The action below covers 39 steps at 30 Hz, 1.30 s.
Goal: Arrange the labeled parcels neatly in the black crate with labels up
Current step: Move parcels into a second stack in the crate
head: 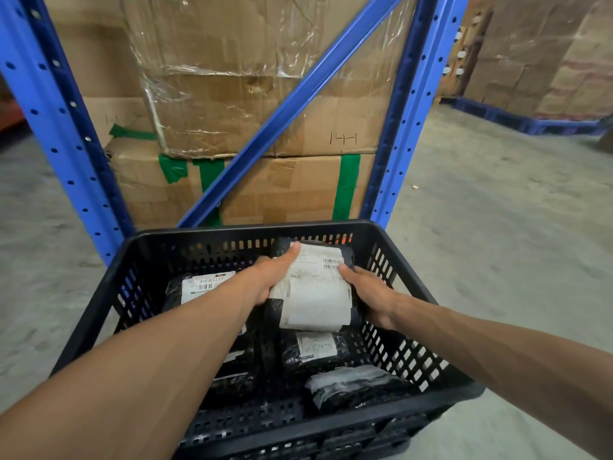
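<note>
Left hand (pixel 270 277) and right hand (pixel 368 293) clasp labeled parcel (pixel 315 290) by side edges over black crate (pixel 99 303); likely soft, light, slippery poly wrap.

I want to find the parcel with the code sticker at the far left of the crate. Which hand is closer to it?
Left. The left hand grips the held parcel just right of the coded parcel; its forearm crosses over that parcel. The right hand is farther, on the held parcel's other side.
</note>
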Each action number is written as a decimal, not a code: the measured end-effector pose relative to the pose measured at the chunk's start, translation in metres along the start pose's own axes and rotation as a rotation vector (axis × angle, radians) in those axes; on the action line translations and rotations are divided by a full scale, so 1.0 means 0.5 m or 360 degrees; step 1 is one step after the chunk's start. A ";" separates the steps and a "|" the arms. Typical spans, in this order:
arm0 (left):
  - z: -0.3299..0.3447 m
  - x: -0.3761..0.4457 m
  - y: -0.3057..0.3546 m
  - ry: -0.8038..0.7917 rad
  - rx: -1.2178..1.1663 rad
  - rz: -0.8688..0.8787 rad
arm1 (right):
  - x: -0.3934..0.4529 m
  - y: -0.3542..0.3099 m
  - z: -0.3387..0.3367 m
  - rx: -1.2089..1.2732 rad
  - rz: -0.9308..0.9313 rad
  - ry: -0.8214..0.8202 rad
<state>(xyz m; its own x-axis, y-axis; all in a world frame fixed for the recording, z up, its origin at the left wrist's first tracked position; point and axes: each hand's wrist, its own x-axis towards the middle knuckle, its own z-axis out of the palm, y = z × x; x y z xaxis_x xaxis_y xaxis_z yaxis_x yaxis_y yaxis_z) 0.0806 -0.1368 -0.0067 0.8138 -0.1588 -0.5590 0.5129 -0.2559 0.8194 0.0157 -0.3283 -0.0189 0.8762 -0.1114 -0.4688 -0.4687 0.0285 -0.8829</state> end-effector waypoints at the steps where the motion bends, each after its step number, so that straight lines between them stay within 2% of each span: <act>1: 0.002 0.024 -0.014 0.0009 0.0073 -0.0028 | 0.006 0.008 0.003 -0.0024 0.0042 0.0023; 5: 0.033 0.070 -0.052 -0.0055 0.0412 -0.0175 | 0.043 0.049 0.009 -0.0174 0.0120 0.0099; 10: 0.070 0.094 -0.090 0.0016 0.0515 -0.0278 | 0.086 0.099 0.009 -0.0251 0.0230 0.0072; 14: 0.084 0.136 -0.122 0.0036 0.0484 -0.0312 | 0.110 0.111 0.024 -0.0377 0.0225 -0.0012; 20: 0.062 0.282 -0.215 0.0061 0.0082 -0.0446 | 0.116 0.117 0.018 -0.0439 0.0217 -0.0160; 23: 0.071 0.175 -0.163 0.0143 -0.0006 -0.0427 | 0.104 0.115 0.015 -0.0444 0.0165 -0.0211; 25: 0.075 0.117 -0.139 0.0170 0.0111 -0.0404 | 0.100 0.114 0.015 -0.0458 0.0143 -0.0228; 29: 0.073 0.097 -0.135 0.0204 0.0209 -0.0312 | 0.098 0.108 0.010 -0.0521 0.0114 -0.0279; 32: 0.079 0.107 -0.127 0.0197 0.0310 -0.0358 | 0.100 0.105 0.009 -0.0581 0.0107 -0.0289; 36: 0.085 0.101 -0.105 0.0209 0.0523 -0.0340 | 0.107 0.105 -0.004 -0.1088 -0.0014 -0.0142; 39: 0.095 0.073 -0.085 0.0224 0.0878 -0.0342 | 0.091 0.092 -0.009 -0.1425 -0.0182 0.0018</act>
<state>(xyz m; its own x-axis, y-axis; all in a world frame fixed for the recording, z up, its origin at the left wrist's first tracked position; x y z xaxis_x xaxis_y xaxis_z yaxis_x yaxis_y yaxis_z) 0.0753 -0.1771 -0.0680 0.7554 0.0690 -0.6517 0.4830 -0.7307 0.4825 0.0334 -0.3366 -0.0809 0.9240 -0.0757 -0.3749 -0.2943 -0.7670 -0.5703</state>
